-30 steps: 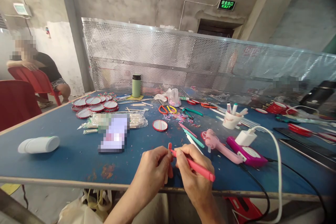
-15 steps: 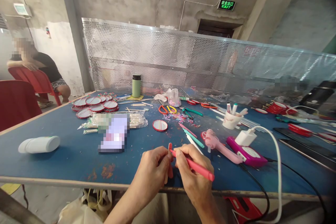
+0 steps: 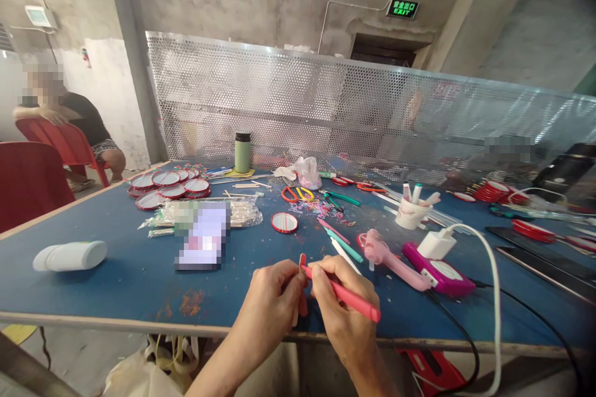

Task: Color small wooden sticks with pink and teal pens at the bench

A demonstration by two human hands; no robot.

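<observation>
Our left fingers (image 3: 294, 286) pinching a round-tipped coral stick (image 3: 302, 259), right fingers (image 3: 320, 281) gripping a plain coral pen (image 3: 356, 301); near the worktop's (image 3: 125, 298) front edge

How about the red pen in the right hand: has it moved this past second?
No, not visibly: the red pen in the right hand keeps its place against the round red-rimmed piece on the table.
</observation>
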